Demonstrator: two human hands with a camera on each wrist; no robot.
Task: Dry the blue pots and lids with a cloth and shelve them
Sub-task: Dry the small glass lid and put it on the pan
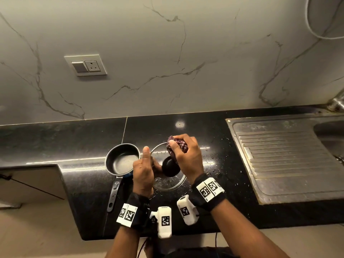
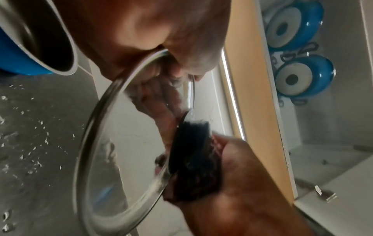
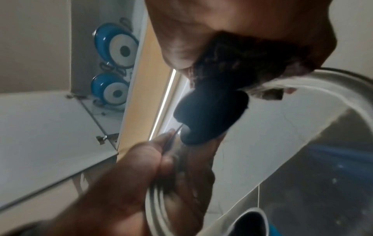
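A glass lid [image 1: 171, 184] with a black knob [image 1: 170, 166] is held tilted above the black counter. My left hand [image 1: 144, 164] grips its left rim [image 2: 141, 67], thumb up. My right hand [image 1: 183, 151] holds a bunched dark red cloth [image 1: 176, 145] pressed on the lid beside the knob [image 3: 212, 116]. A small saucepan [image 1: 122, 159], blue outside [image 2: 18, 63] and dark inside, stands on the counter left of the lid, its handle [image 1: 114, 194] pointing toward me. Two blue pots [image 2: 296, 24] [image 2: 302, 76] sit on a shelf in an open upper cabinet, also visible in the right wrist view [image 3: 117, 46].
Water drops dot the counter [image 1: 214, 161] around the lid. A steel sink drainboard [image 1: 284, 159] lies to the right with a tap [image 1: 337, 103] behind. A wall socket [image 1: 86, 65] sits on the marble backsplash. The open cabinet door [image 3: 50, 127] hangs overhead.
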